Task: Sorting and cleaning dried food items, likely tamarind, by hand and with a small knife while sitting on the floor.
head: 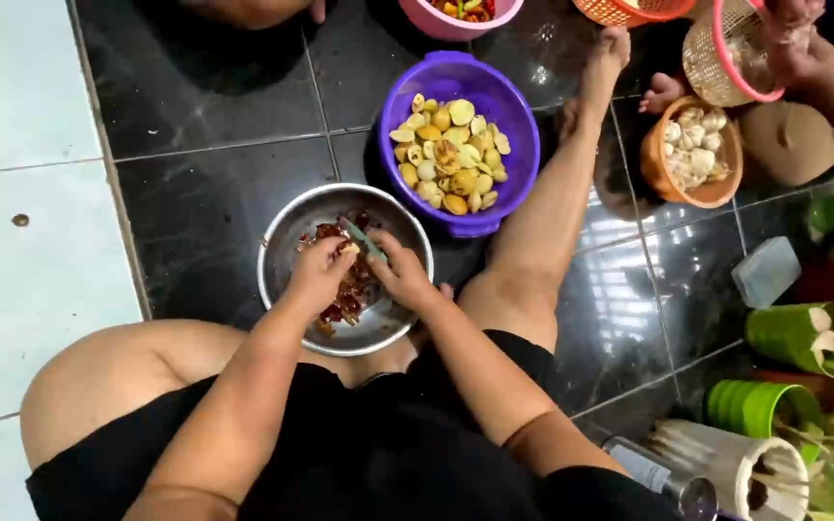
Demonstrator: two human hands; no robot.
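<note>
Dark tiled floor (214, 116) with a pale tile strip on its left edge; person sits on it, one leg stretched toward the bowls; purple bowl (516, 135) on the floor ahead of them, full of yellow and cream halved pieces (451, 154); steel bowl (287, 260) just beside it and nearer the person, touching or almost touching its rim, dark red dried pieces (345, 294) lying inside; orange bowl (663, 164) of pale cloves to the right, well apart from the steel one; green cups (755, 405) and a clear plastic box (766, 272) at lower right; pink basket (736, 48) at top right, held by another person's hand (793, 39); both hands of the seated person are over the steel bowl; left hand (320, 272) has fingers curled narrow around a small red piece, thumb on top; right hand (403, 275) has fingers wrapped round the handle of a small knife (364, 241), blade slanting up and left toward the left hand; blade tip near the piece, cannot tell if touching.
</note>
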